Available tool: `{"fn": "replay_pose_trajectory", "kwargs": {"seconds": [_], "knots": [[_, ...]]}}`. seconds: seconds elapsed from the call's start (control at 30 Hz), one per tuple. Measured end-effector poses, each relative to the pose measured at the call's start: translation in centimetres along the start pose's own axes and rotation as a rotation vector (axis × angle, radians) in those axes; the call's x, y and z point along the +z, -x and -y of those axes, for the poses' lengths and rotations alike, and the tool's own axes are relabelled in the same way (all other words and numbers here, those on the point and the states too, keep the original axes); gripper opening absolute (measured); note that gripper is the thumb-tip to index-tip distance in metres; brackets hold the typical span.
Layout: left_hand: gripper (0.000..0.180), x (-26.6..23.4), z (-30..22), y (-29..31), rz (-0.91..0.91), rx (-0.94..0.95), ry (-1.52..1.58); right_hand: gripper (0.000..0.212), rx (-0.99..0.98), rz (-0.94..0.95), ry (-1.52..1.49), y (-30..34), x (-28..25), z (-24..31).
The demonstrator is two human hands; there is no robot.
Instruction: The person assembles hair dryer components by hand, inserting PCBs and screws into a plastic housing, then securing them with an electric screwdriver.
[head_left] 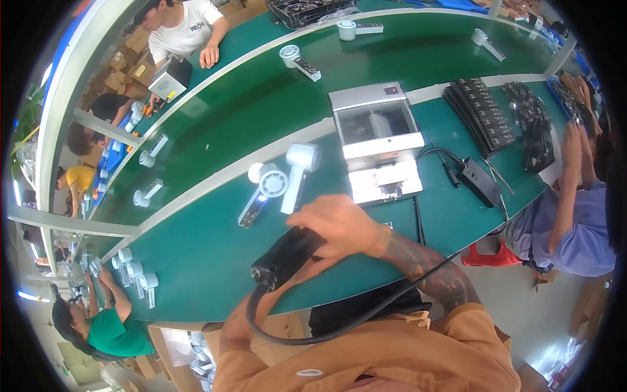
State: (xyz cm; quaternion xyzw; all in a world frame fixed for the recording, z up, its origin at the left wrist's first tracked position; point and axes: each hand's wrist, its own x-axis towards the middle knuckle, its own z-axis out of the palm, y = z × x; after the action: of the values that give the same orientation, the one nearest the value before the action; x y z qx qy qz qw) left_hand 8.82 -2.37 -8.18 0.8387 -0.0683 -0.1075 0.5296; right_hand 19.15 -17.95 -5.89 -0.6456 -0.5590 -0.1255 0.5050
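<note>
My right hand (336, 225) is closed around a black electric screwdriver (281, 261), a thick cylinder whose cord leaves its near end and loops across my front. Below the tool lies my left hand (310, 269), its fingers mostly hidden, so I cannot tell what it grips. Just beyond my hands two pale blue handheld fan bodies (302, 160) rest on the green bench (202, 255). The nearer fan body (272, 184) has a round grille and an opened handle showing parts inside. To the right of them stands a grey screw feeder (377, 124) with a clear lid and a brightly lit front.
A black power adapter (480, 181) with cables lies right of the feeder. Beyond it are stacked dark circuit boards (480, 114). More fan bodies sit on the green conveyor (248, 98) and at the bench's left end. Co-workers sit on both sides; a red stool (493, 255) is at right.
</note>
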Motion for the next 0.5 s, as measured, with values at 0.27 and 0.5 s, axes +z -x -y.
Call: {"fn": "replay_pose_trajectory", "kwargs": {"seconds": [0.27,0.5], "knots": [[0.044,1.2,-1.0,0.1,-0.09,-0.008,0.109,0.051,-0.007,0.091,0.098,0.3,-0.7,0.0],[0.044,1.9,-0.4,0.3,-0.067,0.011,0.12,0.041,0.017,0.055,0.105,0.1,-0.3,-0.1]]}}
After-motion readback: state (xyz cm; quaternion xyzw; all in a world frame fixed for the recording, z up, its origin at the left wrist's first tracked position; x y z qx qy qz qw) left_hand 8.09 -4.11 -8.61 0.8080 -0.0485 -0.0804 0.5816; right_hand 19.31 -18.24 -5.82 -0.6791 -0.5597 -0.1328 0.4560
